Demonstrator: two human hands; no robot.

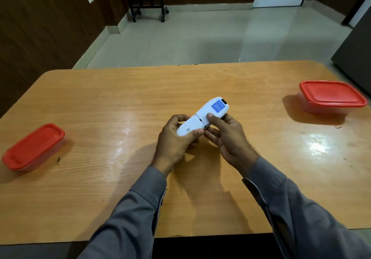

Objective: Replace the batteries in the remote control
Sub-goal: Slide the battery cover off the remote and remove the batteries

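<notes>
Two grey sleeves [140,204] reached in from the near edge over the wooden table [120,188]. Above the table's middle, both hands held a white remote control [200,121] back side up, lifted clear of the surface, its far end pointing far and to the right. The left hand [174,140] curled around the remote's near end, thumb lying along its near side and fingers wrapped over the far side. The right hand [226,136] cradled the remote's middle from the right, its thumb pressed on the back panel just beyond a seam where the battery cover [189,126] met the body. A blue label [218,106] sat on the back near the far end. A red-lidded container [33,147] rested near the table's left edge. A second red-lidded container [332,97] sat well apart, near the far right corner. Beyond the table lay a pale tiled floor [190,37] and dark wood-panelled walls [40,27].
</notes>
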